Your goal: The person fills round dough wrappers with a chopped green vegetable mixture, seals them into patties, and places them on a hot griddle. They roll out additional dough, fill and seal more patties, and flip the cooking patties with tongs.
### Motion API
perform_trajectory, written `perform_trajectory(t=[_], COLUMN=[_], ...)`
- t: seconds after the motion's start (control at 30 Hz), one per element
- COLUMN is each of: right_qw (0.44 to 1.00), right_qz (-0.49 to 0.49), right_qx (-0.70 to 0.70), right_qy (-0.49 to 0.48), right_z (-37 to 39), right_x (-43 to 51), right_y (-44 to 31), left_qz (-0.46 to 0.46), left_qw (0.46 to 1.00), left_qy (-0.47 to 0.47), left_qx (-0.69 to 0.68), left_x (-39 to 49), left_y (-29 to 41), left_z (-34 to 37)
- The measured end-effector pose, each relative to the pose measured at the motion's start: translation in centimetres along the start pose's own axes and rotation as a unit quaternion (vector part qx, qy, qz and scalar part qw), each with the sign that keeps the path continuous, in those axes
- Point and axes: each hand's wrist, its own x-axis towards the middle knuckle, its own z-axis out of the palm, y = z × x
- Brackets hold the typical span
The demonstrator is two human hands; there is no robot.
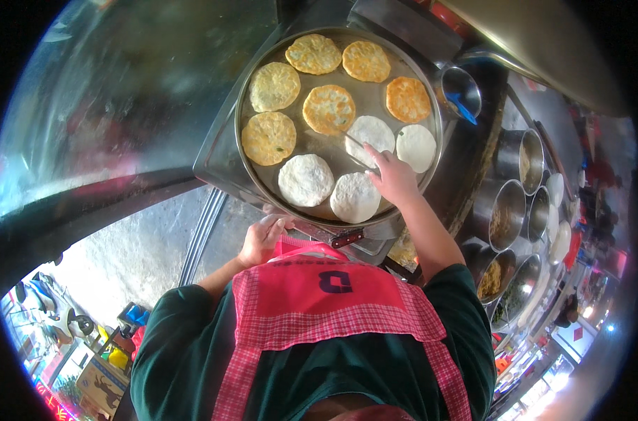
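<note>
My right hand [395,176] grips slim metal tongs [356,141] over a large round griddle pan [319,150]. Their tips reach the lower edge of a browned flatbread [329,109] near the pan's middle, just above a pale flatbread [370,138]; contact is unclear. Several golden flatbreads lie around the far and left sides, among them a deeper brown one [408,99]. More pale, floury ones lie at the near and right sides, including a domed one [305,180]. My left hand [266,239] is at the pan's near rim, fingers bent; whether it holds anything is hidden.
A spatula with a riveted dark red handle [347,238] lies between the pan and my apron. A metal pot [461,89] with a blue-handled utensil stands right of the pan. Several steel food containers [500,216] line the right side. A metal panel [140,105] rises left.
</note>
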Motion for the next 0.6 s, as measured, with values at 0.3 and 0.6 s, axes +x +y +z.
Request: perform_trajectory(t=[0.3,0.6], right_qw=[0.793,0.586], right_qz=[0.189,0.233], right_qx=[0.579,0.769], right_qy=[0.015,0.105], right_z=[1.5,0.5], right_x=[1.0,11.4], right_y=[1.1,3.5], left_qz=[0.011,-0.048], left_qw=[1.000,0.998], left_qy=[0.003,0.008], left_qx=[0.007,-0.029], left_x=[-0.3,0.5], left_y=[-0.9,0.5], left_z=[-0.9,-1.1])
